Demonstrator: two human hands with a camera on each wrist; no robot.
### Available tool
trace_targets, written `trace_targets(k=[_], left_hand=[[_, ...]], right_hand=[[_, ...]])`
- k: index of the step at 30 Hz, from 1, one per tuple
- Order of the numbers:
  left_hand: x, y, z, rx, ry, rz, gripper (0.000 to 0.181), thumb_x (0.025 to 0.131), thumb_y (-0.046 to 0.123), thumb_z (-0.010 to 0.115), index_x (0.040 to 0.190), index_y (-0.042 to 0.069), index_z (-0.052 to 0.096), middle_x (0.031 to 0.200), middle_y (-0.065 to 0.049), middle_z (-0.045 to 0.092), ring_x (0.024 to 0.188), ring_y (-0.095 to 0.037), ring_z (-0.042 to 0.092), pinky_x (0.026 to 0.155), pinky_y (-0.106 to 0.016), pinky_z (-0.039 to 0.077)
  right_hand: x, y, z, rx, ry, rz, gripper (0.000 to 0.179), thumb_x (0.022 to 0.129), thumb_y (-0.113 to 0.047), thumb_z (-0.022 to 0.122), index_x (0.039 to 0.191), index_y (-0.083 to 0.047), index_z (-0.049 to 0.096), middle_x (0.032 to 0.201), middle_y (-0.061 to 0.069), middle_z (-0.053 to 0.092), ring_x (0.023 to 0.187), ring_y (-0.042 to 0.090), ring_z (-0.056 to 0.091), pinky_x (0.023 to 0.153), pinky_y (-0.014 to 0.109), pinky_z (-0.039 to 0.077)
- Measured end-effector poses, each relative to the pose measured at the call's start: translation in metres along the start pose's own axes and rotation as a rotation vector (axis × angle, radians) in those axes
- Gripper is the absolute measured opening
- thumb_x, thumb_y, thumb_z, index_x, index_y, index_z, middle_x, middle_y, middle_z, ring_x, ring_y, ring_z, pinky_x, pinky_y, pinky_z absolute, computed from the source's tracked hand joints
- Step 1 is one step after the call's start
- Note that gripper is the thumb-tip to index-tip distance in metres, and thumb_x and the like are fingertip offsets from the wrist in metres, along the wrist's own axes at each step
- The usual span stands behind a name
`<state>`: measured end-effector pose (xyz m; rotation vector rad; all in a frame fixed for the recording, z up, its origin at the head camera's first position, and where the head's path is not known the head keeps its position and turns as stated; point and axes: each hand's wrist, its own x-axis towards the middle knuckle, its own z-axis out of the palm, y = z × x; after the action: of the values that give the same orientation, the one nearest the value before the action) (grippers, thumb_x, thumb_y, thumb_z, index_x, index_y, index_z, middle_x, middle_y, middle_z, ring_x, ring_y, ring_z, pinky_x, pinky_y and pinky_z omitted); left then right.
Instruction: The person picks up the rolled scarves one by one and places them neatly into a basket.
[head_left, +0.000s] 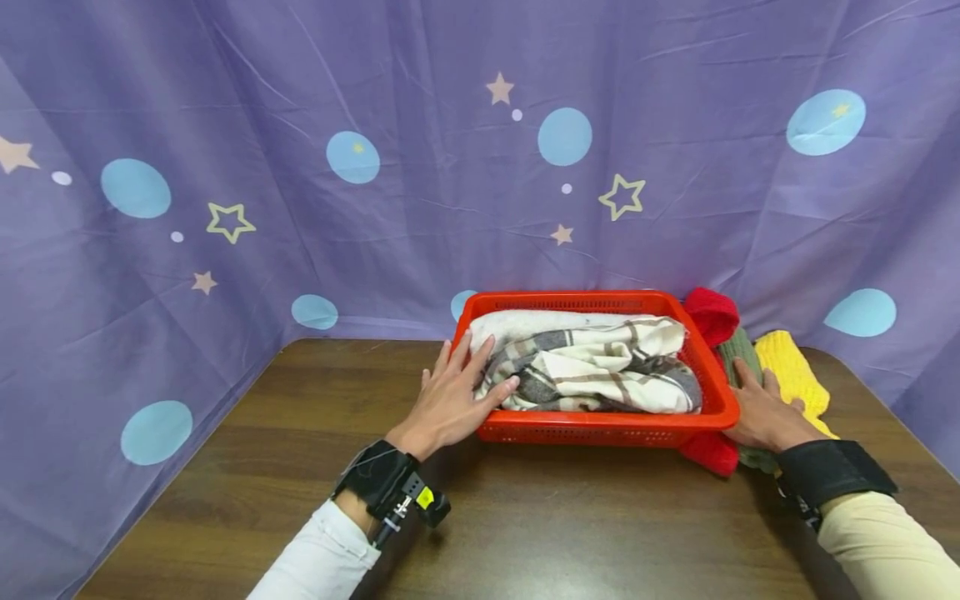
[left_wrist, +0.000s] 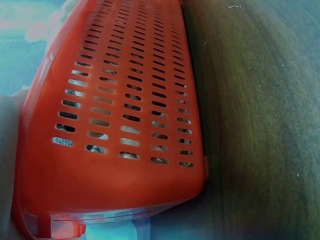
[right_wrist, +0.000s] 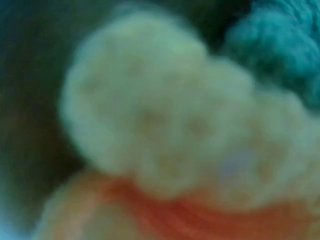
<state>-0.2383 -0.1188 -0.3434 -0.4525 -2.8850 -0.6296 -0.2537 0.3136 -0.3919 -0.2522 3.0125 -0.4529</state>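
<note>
A red plastic basket [head_left: 581, 429] with slotted walls stands on the table in the head view. Inside lie a plaid cloth in white, grey and brown [head_left: 577, 375] and a fluffy white cloth [head_left: 540, 321]. My left hand [head_left: 453, 392] rests over the basket's left end, fingers spread and nearly straight, tips at the cloths. At the right end, my right hand [head_left: 768, 412] lies with extended fingers on green knitwear [head_left: 738, 354], beside yellow knitwear [head_left: 791, 375]. Red knitwear [head_left: 711, 317] shows along the basket's right wall. Blurred knit [right_wrist: 150, 110] fills the right wrist view.
The brown wooden table [head_left: 525, 525] extends in front of the basket and to its left. Close behind hangs a purple curtain [head_left: 450, 208] with stars and dots, which also borders both sides. Slots line the basket's wall [left_wrist: 115, 170] in the left wrist view.
</note>
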Motion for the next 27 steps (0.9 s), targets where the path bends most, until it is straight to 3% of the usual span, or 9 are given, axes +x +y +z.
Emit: trace_targets(k=[5,12,19,27], left_hand=[[0.0,0.001,-0.001,0.001,0.003,0.004,0.079,0.096,0.069,0.046,0.161,0.028,0.027,0.169,-0.008,0.012,0.153,-0.042,0.004,0.11,-0.076,0.015],[0.0,0.001,0.0,-0.011,0.0,0.0,0.08,0.096,0.07,0.046,0.161,0.028,0.027,0.169,-0.008,0.011,0.153,-0.042,0.004,0.11,-0.077,0.015],[0.0,0.001,0.001,-0.003,0.006,0.005,0.08,0.096,0.07,0.046,0.161,0.027,0.027,0.169,-0.008,0.012,0.153,-0.042,0.004,0.109,-0.077,0.016],[0.0,0.001,0.0,-0.01,0.004,0.0,0.08,0.096,0.069,0.046,0.161,0.028,0.027,0.169,-0.008,0.012,0.153,-0.041,0.004,0.109,-0.077,0.015]], right_hand=[[-0.003,0.006,-0.001,-0.026,-0.009,0.001,0.079,0.092,-0.052,0.06,0.145,0.004,0.045,0.153,0.041,0.011,0.126,0.076,0.012,0.081,0.092,0.02],[-0.004,0.022,-0.003,-0.076,0.0,-0.005,0.07,0.089,-0.035,0.064,0.143,0.006,0.045,0.149,0.041,0.018,0.124,0.075,0.019,0.078,0.091,0.026],[-0.009,0.045,-0.006,-0.097,0.006,0.01,0.073,0.094,-0.054,0.058,0.143,-0.002,0.045,0.146,0.041,0.018,0.122,0.077,0.018,0.077,0.091,0.027],[-0.014,0.058,-0.008,-0.114,0.024,0.006,0.074,0.096,-0.062,0.051,0.144,-0.004,0.046,0.146,0.04,0.02,0.122,0.076,0.021,0.08,0.091,0.025]])
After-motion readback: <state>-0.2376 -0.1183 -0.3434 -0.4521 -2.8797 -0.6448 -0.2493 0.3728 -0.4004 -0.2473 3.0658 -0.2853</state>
